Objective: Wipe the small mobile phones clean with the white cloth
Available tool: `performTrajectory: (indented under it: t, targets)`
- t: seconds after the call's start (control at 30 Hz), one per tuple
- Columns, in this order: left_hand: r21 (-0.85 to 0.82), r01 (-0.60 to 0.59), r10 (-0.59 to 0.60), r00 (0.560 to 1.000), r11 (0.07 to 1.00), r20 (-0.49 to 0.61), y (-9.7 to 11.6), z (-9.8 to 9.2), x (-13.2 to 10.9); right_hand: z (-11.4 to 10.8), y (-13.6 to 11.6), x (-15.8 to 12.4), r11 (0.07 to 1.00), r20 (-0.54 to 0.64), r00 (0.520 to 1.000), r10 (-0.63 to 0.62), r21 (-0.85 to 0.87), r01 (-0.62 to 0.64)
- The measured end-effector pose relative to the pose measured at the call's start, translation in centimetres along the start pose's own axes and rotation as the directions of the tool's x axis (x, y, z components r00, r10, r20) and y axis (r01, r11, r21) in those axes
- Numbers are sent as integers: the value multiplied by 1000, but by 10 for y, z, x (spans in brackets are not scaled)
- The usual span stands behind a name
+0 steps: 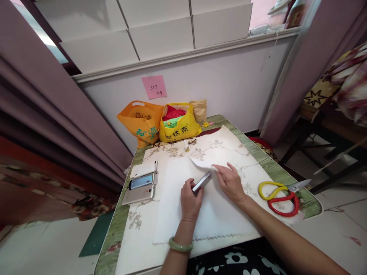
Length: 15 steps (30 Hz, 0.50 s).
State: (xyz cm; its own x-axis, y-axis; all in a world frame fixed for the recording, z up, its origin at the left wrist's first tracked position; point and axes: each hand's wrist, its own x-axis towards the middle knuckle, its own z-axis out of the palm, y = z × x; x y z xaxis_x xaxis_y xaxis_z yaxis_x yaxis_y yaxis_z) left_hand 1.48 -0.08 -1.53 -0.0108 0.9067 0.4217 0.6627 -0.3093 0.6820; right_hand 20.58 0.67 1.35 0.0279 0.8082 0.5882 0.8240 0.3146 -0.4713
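My left hand (189, 200) is closed around a slim silver phone (203, 181), holding it tilted just above a white cloth (212, 214) spread on the table. My right hand (229, 181) lies on the cloth beside the phone and pinches a lifted corner of the cloth (202, 163) between its fingers. A green bangle (180, 245) circles my left wrist.
Three more phones (142, 182) lie in a row at the table's left edge. Yellow and red scissors (279, 193) rest at the right edge. An orange bag (142, 123), a yellow bag (179, 123) and a small bottle (186, 146) sit at the back. The green table rim (114, 229) borders a curtain.
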Motion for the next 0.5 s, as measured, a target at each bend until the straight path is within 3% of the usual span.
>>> performTrajectory:
  t: [0.1, 0.23, 0.33, 0.5]
  targets:
    - [16, 14, -15, 1000, 1000, 19, -3, 1, -2, 7, -32, -17, 973, 121, 965, -232, 22, 232]
    - [54, 52, -51, 998, 997, -22, -6, 3, -3, 11, -56, -30, 921, 208, 898, -388, 47, 387]
    - [8, 82, -82, 997, 997, 7, -4, 2, -2, 9, -46, -24, 933, 227, 910, -348, -8, 359]
    - [-54, 106, -103, 994, 993, 46, 0, 1, 0, 5, -20, -11, 977, 166, 980, -106, -165, 134]
